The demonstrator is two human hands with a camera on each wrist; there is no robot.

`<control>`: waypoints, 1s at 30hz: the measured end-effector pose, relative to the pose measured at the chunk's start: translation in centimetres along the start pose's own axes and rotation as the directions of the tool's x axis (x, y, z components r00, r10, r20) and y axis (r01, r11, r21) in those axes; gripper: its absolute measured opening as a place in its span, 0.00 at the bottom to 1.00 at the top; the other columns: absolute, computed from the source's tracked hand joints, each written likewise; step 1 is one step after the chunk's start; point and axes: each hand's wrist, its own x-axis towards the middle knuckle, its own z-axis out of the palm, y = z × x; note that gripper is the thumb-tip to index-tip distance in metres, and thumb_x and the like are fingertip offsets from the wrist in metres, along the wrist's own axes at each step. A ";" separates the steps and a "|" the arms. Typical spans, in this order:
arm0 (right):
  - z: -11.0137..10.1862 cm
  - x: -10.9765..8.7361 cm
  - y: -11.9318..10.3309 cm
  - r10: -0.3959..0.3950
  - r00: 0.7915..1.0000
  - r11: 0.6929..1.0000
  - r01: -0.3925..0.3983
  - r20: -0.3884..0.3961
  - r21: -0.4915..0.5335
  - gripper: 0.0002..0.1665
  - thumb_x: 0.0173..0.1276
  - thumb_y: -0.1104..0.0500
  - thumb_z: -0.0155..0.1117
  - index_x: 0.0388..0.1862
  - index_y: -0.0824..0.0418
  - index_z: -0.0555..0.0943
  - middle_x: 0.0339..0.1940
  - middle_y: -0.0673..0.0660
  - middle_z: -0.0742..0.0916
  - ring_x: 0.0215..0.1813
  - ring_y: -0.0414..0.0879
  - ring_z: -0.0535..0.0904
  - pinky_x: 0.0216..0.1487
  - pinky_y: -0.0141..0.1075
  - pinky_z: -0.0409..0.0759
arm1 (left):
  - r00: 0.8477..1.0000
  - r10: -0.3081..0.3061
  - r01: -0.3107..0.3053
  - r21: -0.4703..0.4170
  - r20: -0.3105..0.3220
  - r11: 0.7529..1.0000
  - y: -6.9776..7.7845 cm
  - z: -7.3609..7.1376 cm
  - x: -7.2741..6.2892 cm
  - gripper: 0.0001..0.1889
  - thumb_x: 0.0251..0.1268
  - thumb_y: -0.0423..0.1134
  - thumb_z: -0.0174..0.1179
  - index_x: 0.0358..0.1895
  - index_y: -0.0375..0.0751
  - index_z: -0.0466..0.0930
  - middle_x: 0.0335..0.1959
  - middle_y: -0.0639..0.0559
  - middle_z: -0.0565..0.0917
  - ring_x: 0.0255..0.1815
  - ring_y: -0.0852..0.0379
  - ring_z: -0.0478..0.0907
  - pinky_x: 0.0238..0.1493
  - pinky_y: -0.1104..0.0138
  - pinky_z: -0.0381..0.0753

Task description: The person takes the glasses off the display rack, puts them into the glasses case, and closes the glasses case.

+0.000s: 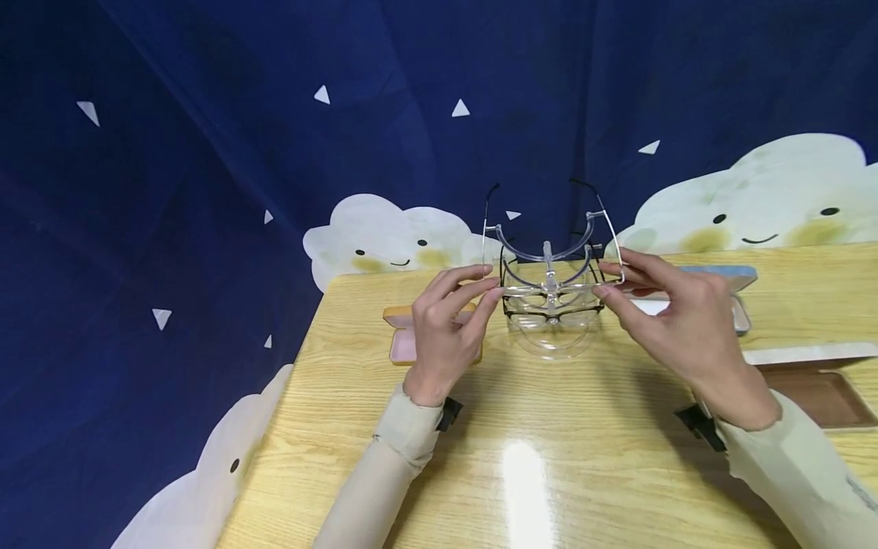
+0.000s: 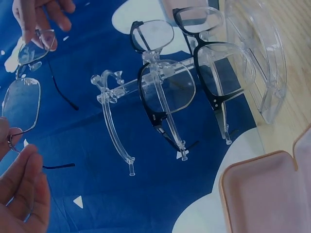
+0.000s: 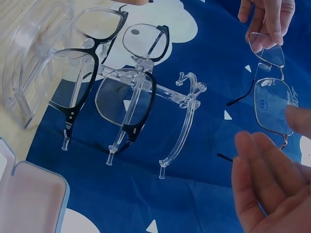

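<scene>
Between both hands is a pair of thin metal-framed glasses (image 2: 22,104) with dark temple tips. My left hand (image 1: 446,320) pinches one end of the frame, and my right hand (image 1: 686,320) pinches the other. In the head view the temples point away from me. A clear plastic glasses stand (image 2: 116,133) rises beside them, its top arm bare in the wrist views. Lower down, the stand carries half-rimmed dark glasses (image 2: 143,104) and black-topped glasses (image 2: 209,92). The held glasses are apart from the stand in both wrist views.
Left of the stand lies an open orange glasses case (image 1: 402,347) with pink lining, partly behind my left hand. An open blue case (image 1: 741,278) is behind my right hand. A brown-lined case (image 1: 816,393) lies at the right. Dark blue cloth (image 1: 411,114) hangs behind the wooden table (image 1: 343,427).
</scene>
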 end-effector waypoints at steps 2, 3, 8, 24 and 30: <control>-0.1 0.0 0.0 0.005 1.000 1.000 -0.005 0.006 -0.001 0.30 0.51 0.65 0.81 0.56 0.65 0.88 0.41 0.59 0.94 0.42 0.09 0.74 0.29 0.17 0.71 | 1.000 -0.003 0.003 -0.002 0.005 1.000 0.0 0.0 0.0 0.04 0.64 0.32 0.73 0.39 0.36 0.92 0.45 0.42 0.92 0.45 0.49 0.89 0.46 0.65 0.89; -0.1 0.0 0.0 0.008 1.000 1.000 -0.008 0.009 0.002 0.30 0.50 0.66 0.81 0.56 0.65 0.88 0.40 0.59 0.94 0.42 0.09 0.74 0.31 0.15 0.72 | 1.000 -0.005 0.005 -0.001 0.006 1.000 0.1 0.0 0.0 0.04 0.64 0.33 0.72 0.39 0.36 0.92 0.45 0.42 0.92 0.46 0.49 0.89 0.47 0.65 0.89; -0.2 0.0 0.0 0.000 1.000 1.000 0.000 0.019 -0.010 0.30 0.50 0.65 0.82 0.55 0.65 0.88 0.40 0.60 0.94 0.42 0.12 0.76 0.36 0.13 0.73 | 1.000 -0.011 0.011 -0.004 0.007 1.000 0.2 0.0 0.1 0.04 0.64 0.33 0.73 0.38 0.35 0.92 0.44 0.42 0.92 0.46 0.49 0.90 0.51 0.64 0.89; -0.3 0.0 0.1 0.001 1.000 1.000 -0.001 0.006 0.023 0.26 0.49 0.66 0.81 0.51 0.65 0.90 0.37 0.59 0.94 0.41 0.10 0.75 0.37 0.13 0.72 | 0.998 -0.055 0.056 -0.035 0.026 0.998 0.6 -0.1 0.1 0.04 0.65 0.33 0.72 0.37 0.36 0.92 0.42 0.42 0.92 0.45 0.49 0.90 0.52 0.64 0.89; -0.5 0.1 -0.1 -0.012 1.000 0.999 0.012 0.003 0.036 0.23 0.49 0.68 0.81 0.48 0.65 0.91 0.35 0.60 0.94 0.41 0.10 0.76 0.35 0.14 0.73 | 0.997 -0.070 0.071 -0.040 0.029 0.997 0.6 -0.1 0.0 0.04 0.65 0.33 0.72 0.38 0.35 0.92 0.42 0.42 0.92 0.46 0.49 0.90 0.54 0.64 0.89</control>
